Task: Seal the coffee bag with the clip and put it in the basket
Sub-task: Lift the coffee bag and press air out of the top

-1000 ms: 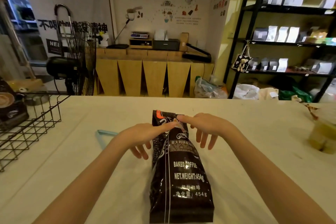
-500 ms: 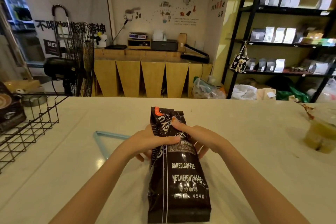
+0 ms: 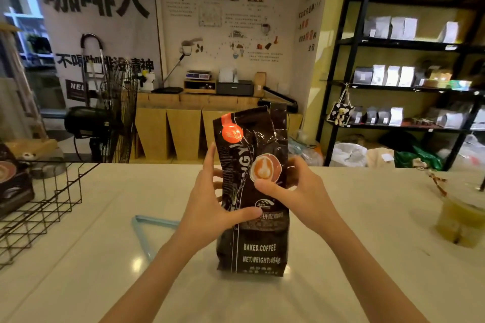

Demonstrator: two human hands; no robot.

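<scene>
Both hands [image 3: 210, 207] grip upright coffee bag [image 3: 253, 191] on counter [image 3: 367, 217].

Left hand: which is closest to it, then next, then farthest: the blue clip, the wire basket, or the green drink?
From the left hand:
1. Blue clip, lying on the table just to its left.
2. Wire basket, at the table's far left edge.
3. Green drink, far right, beyond the coffee bag.

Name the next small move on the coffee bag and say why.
Probably fold the bag's top down flat. The coffee bag stands upright on the table, held by the left hand and right hand, its top unfolded, while the blue clip lies unused to its left.
</scene>
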